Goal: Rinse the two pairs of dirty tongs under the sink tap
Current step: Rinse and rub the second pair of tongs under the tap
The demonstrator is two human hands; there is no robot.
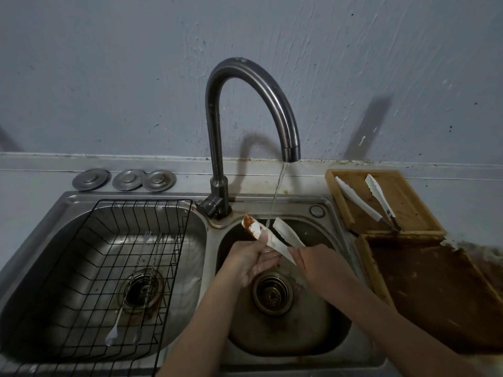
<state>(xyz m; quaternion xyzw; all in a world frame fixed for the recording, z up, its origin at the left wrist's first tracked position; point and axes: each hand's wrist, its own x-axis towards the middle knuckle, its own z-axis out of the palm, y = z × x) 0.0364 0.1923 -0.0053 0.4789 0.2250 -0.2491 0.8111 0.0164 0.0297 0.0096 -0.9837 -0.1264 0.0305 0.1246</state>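
Right hand [309, 258] grips handle end of tongs [275, 235] over right basin [321, 341]; long axis runs from hand up-left toward far rim. Arms splayed; water [276, 197] from tap [288, 137] lands between them. Left arm's tip still brown with sauce, lying just left of stream, so judged next shift is rightward or a roll. Left hand [251, 258] nearer dirty arm, fingers loosely curled around its lower part, thumb rubbing. Second tongs [367, 201] lie on wooden tray [408, 202], right of sink, well apart from both hands.
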